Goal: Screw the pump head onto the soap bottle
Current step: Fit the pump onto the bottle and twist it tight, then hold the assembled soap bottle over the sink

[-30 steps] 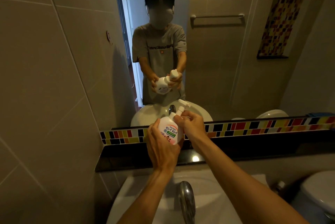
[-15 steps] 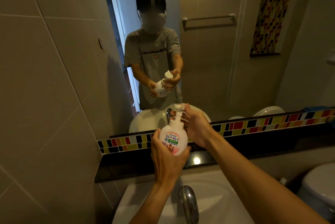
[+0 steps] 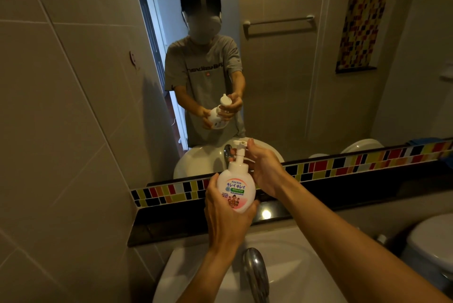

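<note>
A round white soap bottle point(image 3: 236, 188) with a pink and green label is held upright above the sink. My left hand point(image 3: 226, 218) cups its lower body from below and the left. The white pump head point(image 3: 239, 149) sits on the bottle's neck, nozzle pointing left. My right hand point(image 3: 263, 168) wraps the neck and collar from the right, with fingers behind the pump. The mirror shows the same grip from the other side.
A white sink point(image 3: 203, 273) with a chrome tap point(image 3: 255, 271) lies right below the bottle. A black ledge point(image 3: 171, 219) and coloured tile strip point(image 3: 343, 166) run under the mirror point(image 3: 282, 70). A toilet point(image 3: 431, 246) stands at the right, a tiled wall point(image 3: 61, 119) at the left.
The bottle has gone from tilted to upright and sits slightly lower. My right hand has shifted around the pump collar. The view has moved a little closer.
</note>
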Demonstrator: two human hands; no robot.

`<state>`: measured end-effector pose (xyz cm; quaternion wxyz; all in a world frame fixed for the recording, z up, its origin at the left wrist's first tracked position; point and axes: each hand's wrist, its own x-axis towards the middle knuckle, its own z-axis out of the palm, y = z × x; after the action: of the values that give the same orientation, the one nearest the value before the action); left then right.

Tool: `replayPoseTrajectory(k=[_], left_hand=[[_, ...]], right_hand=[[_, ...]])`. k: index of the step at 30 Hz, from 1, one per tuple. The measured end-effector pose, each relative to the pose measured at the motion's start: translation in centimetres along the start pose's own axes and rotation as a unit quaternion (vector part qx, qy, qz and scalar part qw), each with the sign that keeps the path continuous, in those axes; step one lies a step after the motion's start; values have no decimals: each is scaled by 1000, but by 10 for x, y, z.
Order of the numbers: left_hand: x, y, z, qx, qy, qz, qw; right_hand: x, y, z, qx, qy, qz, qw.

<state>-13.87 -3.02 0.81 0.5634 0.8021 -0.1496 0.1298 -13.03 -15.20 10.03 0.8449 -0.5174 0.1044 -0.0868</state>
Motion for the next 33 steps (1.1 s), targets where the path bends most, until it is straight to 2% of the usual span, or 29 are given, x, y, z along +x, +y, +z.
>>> replayPoseTrajectory(k=[4, 13, 23, 28, 31, 33], left_hand=[[1, -2, -2, -18, -13, 3, 1000], [0, 3, 0, 9, 25, 1, 1000], [2, -7, 4, 14, 10, -11, 1000], [10, -22, 10, 31, -7, -64, 997], [13, -39, 11, 40, 19, -104, 994], [16, -54, 15, 85, 29, -126, 988]], right_hand=[[-2, -1, 2, -10, -12, 13, 1000], [3, 1, 10, -10, 8, -4, 1000], [6, 8, 5, -40, 12, -8, 999], [-3, 11, -5, -111, 86, -14, 990], [-38, 18, -17, -118, 108, -67, 985], [-71, 18, -25, -131, 105, -99, 981]])
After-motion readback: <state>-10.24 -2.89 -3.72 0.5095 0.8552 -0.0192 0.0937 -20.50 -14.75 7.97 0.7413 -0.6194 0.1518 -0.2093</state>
